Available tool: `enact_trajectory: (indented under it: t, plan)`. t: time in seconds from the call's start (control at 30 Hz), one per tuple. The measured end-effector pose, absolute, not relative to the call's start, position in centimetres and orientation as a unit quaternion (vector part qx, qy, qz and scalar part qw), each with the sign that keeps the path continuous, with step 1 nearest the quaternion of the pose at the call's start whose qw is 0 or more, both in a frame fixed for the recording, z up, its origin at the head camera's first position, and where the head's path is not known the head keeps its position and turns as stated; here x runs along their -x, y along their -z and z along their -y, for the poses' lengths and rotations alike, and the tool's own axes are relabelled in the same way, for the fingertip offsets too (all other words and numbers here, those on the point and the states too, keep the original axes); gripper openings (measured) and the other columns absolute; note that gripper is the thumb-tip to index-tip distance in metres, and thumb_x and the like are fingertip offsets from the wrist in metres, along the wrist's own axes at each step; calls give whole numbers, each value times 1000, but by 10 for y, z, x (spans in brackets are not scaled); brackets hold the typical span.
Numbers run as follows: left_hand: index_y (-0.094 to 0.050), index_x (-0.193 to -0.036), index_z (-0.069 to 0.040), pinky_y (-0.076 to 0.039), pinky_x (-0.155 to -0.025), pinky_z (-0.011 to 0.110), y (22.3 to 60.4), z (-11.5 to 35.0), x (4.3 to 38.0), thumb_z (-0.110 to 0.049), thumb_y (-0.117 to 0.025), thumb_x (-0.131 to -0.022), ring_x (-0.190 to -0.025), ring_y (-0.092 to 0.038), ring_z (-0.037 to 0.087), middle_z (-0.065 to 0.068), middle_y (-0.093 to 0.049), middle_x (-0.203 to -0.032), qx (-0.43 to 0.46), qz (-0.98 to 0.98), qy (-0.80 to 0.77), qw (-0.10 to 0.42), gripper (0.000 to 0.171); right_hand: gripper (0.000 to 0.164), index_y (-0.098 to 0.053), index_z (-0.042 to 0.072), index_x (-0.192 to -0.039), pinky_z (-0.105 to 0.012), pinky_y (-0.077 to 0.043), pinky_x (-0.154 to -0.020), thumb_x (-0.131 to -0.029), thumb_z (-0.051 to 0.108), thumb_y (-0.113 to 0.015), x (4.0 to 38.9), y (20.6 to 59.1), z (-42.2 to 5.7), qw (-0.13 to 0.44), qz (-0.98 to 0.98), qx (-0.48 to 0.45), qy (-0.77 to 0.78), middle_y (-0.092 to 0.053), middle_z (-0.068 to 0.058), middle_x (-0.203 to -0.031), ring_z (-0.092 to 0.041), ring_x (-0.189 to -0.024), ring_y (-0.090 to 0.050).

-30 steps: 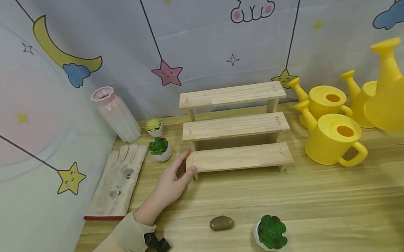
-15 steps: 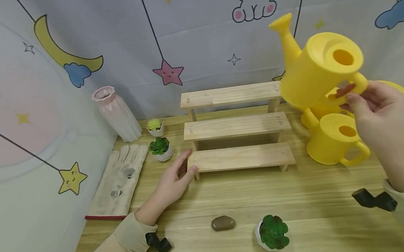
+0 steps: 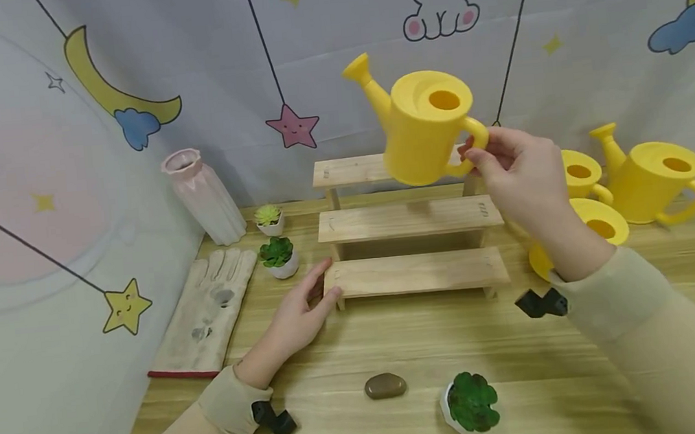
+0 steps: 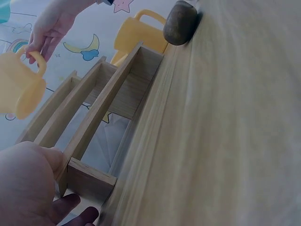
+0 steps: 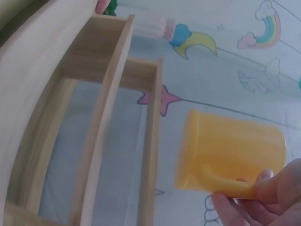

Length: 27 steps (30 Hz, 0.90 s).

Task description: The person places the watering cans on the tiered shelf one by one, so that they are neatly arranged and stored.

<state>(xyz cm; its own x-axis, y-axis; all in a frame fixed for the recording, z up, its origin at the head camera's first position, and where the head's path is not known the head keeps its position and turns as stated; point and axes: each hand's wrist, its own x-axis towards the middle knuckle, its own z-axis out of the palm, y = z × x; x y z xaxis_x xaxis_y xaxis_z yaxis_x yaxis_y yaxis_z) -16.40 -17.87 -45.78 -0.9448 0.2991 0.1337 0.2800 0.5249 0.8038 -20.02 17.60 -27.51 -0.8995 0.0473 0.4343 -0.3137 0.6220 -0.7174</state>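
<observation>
Right hand [image 3: 520, 167] pinches the handle of a yellow watering can [image 3: 423, 131]; from where I stand, the can is roughly upright, in the air just left of the grip. Directly below the can, lower left of the grip: three-tier wooden shelf [image 3: 414, 273], apart from it. Right of the grip, on the table [image 3: 315, 413]: three more watering cans [image 3: 657, 179], two partly hidden by the right arm. Farther, down-left: left hand [image 3: 297, 321], fingers spread, touching the lowest tier's left end. Nearer the person than the grip: brown stone [image 3: 385, 385], dark-green potted succulent [image 3: 472, 402]. Farther left, beyond the shelf: two small potted succulents [image 3: 278, 256], pink-white vase [image 3: 203, 195]. Farthest left, stained work glove [image 3: 207, 319], lying flat.
</observation>
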Motion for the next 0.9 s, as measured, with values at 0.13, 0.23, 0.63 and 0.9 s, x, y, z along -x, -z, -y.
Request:
enact_trajectory:
  t: [0.13, 0.23, 0.63, 0.9]
  plan:
    - [-36, -159, -31, -47, -115, 46, 458, 179, 164, -53, -56, -102, -144, -50, 24, -3, -41, -163, -164, -873, -459, 11, 64, 31, -75, 13, -118, -7, -53, -71, -100, 36, -65, 212, 271, -158, 195, 886, -85, -412, -78, -5, -111, -12, -87, -74]
    - [-36, -159, -30, -47, -115, 46, 457, 179, 164, -52, -56, -103, -145, -49, 24, -3, -41, -163, -164, -873, -459, 12, 64, 33, -74, 13, -122, -11, -54, -70, -100, 37, -65, 220, 268, -145, 178, 893, -86, -405, -78, -5, -113, -19, -92, -74]
    - [-36, -159, -29, -45, -116, 46, 457, 180, 162, -53, -57, -102, -144, -50, 24, -3, -41, -163, -155, -874, -461, 15, 65, 38, -68, 12, -133, -37, -62, -88, -101, 33, -65, 248, 269, -100, 131, 908, -88, -389, -75, -6, -121, -21, -104, -71]
    - [-36, -159, -30, -45, -116, 46, 457, 180, 162, -54, -56, -102, -145, -49, 23, -5, -41, -163, -155, -877, -454, 14, 65, 38, -67, 11, -134, -38, -62, -89, -102, 31, -63, 253, 268, -92, 130, 908, -88, -388, -75, -8, -122, -23, -105, -71]
